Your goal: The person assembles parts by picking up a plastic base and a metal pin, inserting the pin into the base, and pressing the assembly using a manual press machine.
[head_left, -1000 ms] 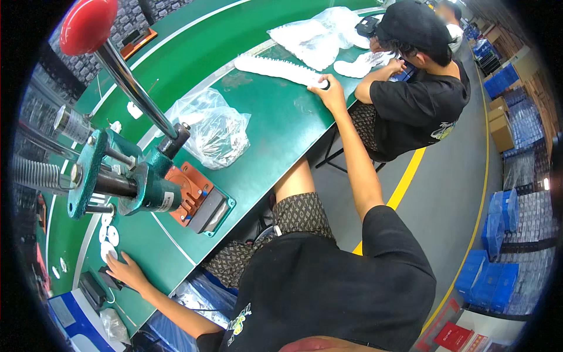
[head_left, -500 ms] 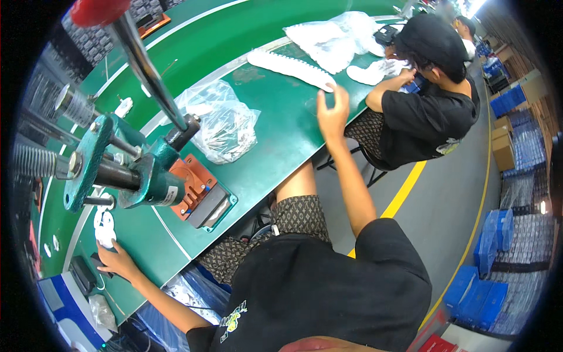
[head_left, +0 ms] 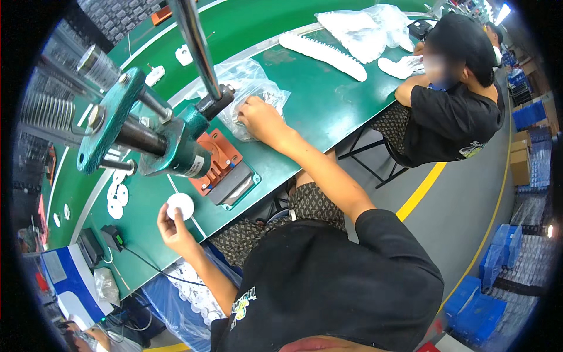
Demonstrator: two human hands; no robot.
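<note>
Between the fingers of my left hand (head_left: 177, 233) is a white round disc (head_left: 180, 206), raised over the near edge of the green table (head_left: 311, 126). My right hand (head_left: 264, 122) reaches to a clear plastic bag (head_left: 275, 94) of small metal pieces, its fingers curled at the opening; whatever they pinch is hidden. Between the hands stands a green hand press (head_left: 176, 144) with a steel lever. Beneath it sits an orange fixture (head_left: 221, 154) on a green base. Several more white discs (head_left: 119, 196) lie to the left of the press.
A long row of white pieces (head_left: 322, 56) and a bag of white parts (head_left: 363, 32) lie at the far right. A co-worker (head_left: 451, 111) sits there. At left are a black box with a cable (head_left: 111, 237) and a blue-and-white machine (head_left: 73, 284). A bag of white discs (head_left: 196, 293) hangs below the table edge.
My left hand has picked up a white disc from the left group and brought it nearer. My right hand has left the row of white pieces and moved left to the bag of metal pieces.
</note>
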